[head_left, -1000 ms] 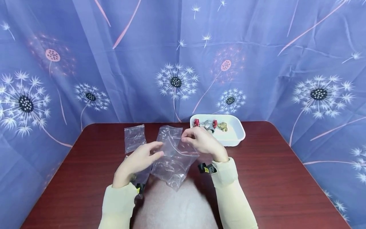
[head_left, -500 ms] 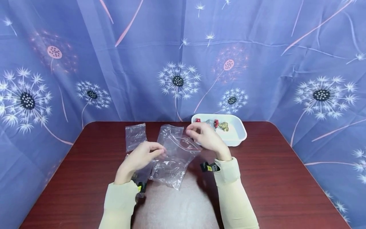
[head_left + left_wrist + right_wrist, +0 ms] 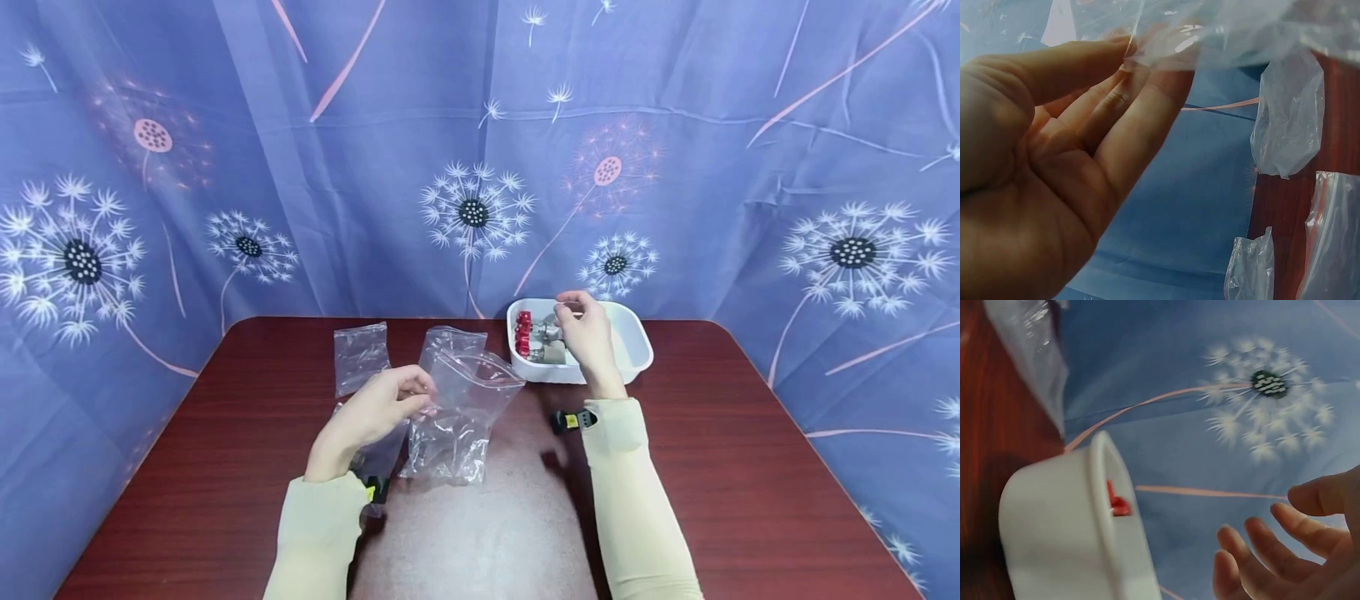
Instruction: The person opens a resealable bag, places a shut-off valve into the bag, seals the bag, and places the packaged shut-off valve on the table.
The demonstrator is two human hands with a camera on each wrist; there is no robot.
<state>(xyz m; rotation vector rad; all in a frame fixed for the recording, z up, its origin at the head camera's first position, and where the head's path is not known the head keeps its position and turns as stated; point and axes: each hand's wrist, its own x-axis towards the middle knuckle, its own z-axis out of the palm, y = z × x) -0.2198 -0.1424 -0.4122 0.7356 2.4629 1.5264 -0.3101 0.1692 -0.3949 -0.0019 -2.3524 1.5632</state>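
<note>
My left hand (image 3: 378, 408) pinches the edge of a clear zip-lock bag (image 3: 457, 433) between thumb and fingers. In the left wrist view the bag's thin film (image 3: 1229, 40) runs across the fingertips. The bag hangs over the table with its mouth gaping toward the back right. My right hand (image 3: 588, 337) is over the white plastic tray (image 3: 637, 354), fingers loosely bent, holding nothing. Inside the tray lie metal pipe valves (image 3: 551, 352) with red handles (image 3: 524, 333), partly hidden by the hand. The right wrist view shows a red handle (image 3: 1120, 506) inside the tray wall.
Another clear bag (image 3: 360, 354) lies flat at the back left, and one more (image 3: 456, 337) lies behind the held bag. A further bag (image 3: 384, 454) is partly under my left wrist. A blue dandelion-print curtain (image 3: 375, 208) hangs behind the reddish-brown table (image 3: 750, 467).
My right hand has let go of the bag's mouth and moved right over the tray. The left hand, which had its fingers apart, now pinches the bag's edge.
</note>
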